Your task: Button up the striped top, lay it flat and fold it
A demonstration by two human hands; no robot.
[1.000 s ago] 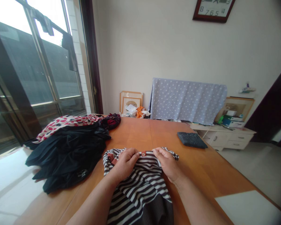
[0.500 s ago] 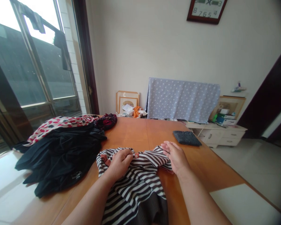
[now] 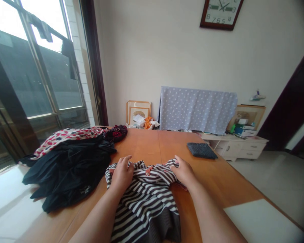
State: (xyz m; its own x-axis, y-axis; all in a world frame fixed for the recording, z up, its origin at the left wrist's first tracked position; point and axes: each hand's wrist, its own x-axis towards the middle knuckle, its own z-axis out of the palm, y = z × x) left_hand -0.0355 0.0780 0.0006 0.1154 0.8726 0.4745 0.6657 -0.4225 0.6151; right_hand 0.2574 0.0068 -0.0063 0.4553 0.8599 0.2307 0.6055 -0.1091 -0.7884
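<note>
A black-and-white striped knit top (image 3: 147,199) lies rumpled on the table in front of me, its dark ribbed hem (image 3: 164,226) toward me. A reddish tab with a button (image 3: 148,172) shows near its far edge. My left hand (image 3: 122,173) rests on the top's far left part, thumb and fingers apart, the fingertips partly hidden. At the far right part, my right hand (image 3: 183,171) has its thumb on the striped cloth and its fingers round the edge, gripping it. A bit of pinkish cloth peeks out beneath that side.
A pile of black clothes (image 3: 71,172), with a red-spotted cloth (image 3: 68,136) on it, occupies the table's left side. A folded dark grey cloth (image 3: 202,150) lies at the right on the wooden table (image 3: 144,145). Beyond stands a white cabinet (image 3: 239,148).
My left hand has shifted left along the striped top and its fingers have loosened. My right hand has moved slightly left and closed on the top's right edge.
</note>
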